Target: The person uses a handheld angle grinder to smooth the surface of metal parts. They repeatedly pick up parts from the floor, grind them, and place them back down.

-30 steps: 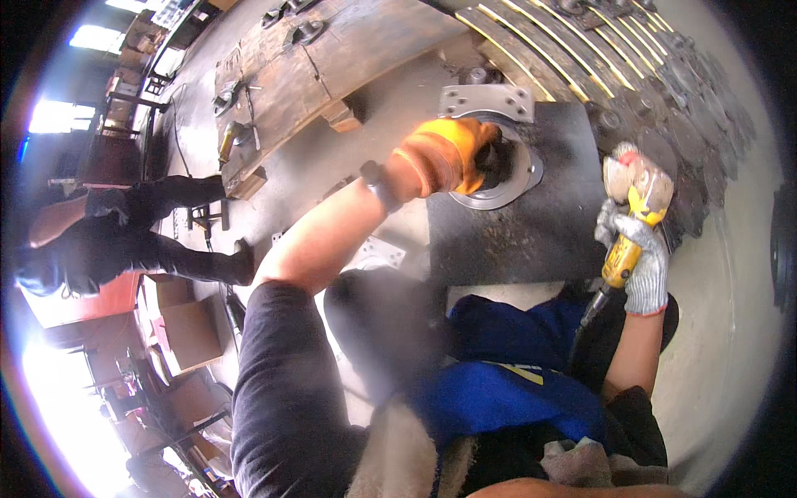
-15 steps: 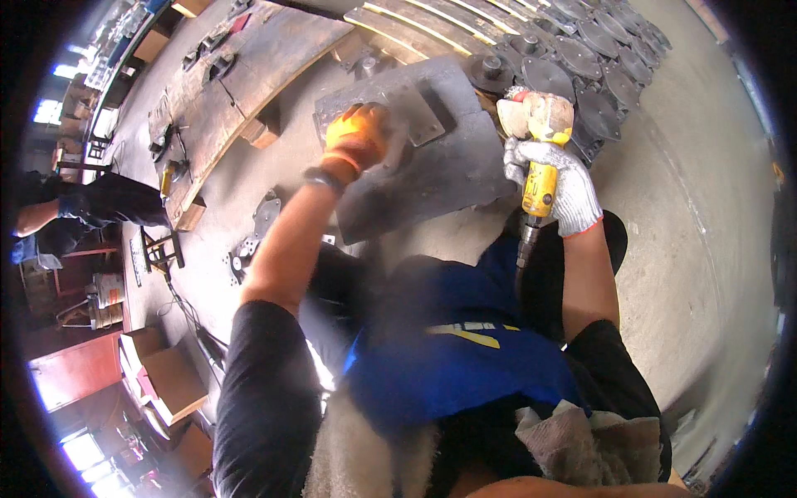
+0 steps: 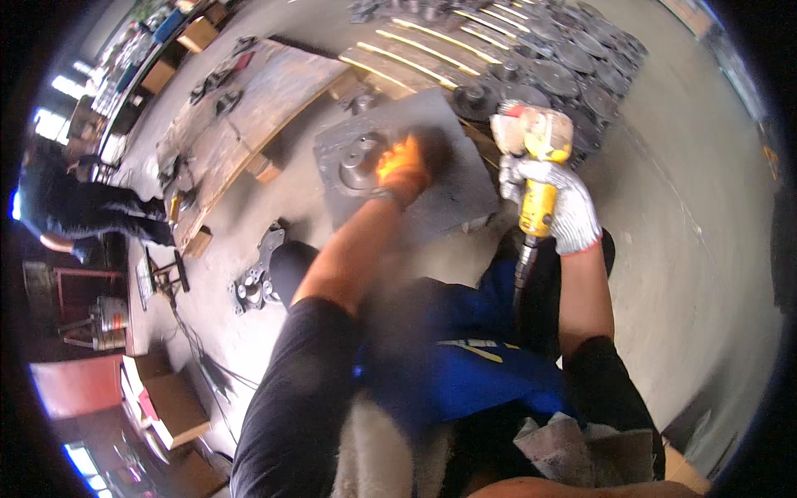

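Note:
My left hand (image 3: 404, 173), in an orange glove, is over a dark flat board (image 3: 452, 187) in front of me. Close by its fingers, on the left, is a grey metal part (image 3: 359, 162) with a raised round hub. Motion blurs the fingers, so I cannot make out whether they grip the part's edge. My right hand (image 3: 564, 203), in a white knit glove, is closed round the yellow body of an air grinder (image 3: 540, 203). Its dirty, bulky head points away from me, and a metal coupling shows below the hand.
Many dark round metal parts (image 3: 573, 79) cover the floor ahead to the right, beside pale slats (image 3: 427, 50). A low wooden table (image 3: 257, 108) stands ahead to the left, tools on it. More metal parts (image 3: 253, 286) lie by my left knee. A person (image 3: 91, 195) stands far left.
My left hand has moved right across the board. The metal part, which showed a flat face with holes, now shows its hub upward. My right hand keeps hold of the air grinder.

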A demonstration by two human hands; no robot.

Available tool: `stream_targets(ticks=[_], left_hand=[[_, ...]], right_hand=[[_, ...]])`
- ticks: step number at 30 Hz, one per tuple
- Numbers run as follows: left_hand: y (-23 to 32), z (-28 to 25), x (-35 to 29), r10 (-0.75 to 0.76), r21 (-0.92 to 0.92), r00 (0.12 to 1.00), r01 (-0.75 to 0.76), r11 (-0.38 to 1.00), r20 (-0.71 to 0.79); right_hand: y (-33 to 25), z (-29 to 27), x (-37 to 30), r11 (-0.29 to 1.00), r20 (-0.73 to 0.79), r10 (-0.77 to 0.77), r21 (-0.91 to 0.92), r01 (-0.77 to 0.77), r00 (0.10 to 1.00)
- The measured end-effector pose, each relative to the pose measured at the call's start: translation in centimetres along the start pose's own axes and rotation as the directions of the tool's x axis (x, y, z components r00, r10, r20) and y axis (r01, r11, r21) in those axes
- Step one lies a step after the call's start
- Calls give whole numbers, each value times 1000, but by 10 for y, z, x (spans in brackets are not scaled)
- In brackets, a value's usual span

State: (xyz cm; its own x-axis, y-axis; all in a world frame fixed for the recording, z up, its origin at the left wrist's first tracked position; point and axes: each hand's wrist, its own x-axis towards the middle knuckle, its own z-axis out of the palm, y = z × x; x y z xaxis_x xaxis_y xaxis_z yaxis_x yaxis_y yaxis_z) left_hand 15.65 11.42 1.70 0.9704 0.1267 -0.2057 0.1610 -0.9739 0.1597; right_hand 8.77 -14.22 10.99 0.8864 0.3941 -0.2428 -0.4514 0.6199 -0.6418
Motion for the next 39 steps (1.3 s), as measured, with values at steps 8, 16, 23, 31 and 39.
stream_targets(ticks=[8,16,23,31,39], left_hand=[[-50,-25,-99,343,-39,935,-347,937,-95],[-5,-33,-155,673,-977,712,-93,-193,-201],[27,-30,-161,504,-899,860,283,-336,82],[22,-4,-133,433,-791,890,364,-491,141],[-3,19,-119,242,-990,969,-23,-141,-57]], right_hand=[[4,-1,0,994,62,69,-92,-64,996],[13,23,22,930,135,174,-349,-118,975],[37,-6,36,885,79,346,-358,-297,935],[55,-6,66,780,116,366,-580,-236,923],[84,-24,104,698,146,402,-688,-199,904]])
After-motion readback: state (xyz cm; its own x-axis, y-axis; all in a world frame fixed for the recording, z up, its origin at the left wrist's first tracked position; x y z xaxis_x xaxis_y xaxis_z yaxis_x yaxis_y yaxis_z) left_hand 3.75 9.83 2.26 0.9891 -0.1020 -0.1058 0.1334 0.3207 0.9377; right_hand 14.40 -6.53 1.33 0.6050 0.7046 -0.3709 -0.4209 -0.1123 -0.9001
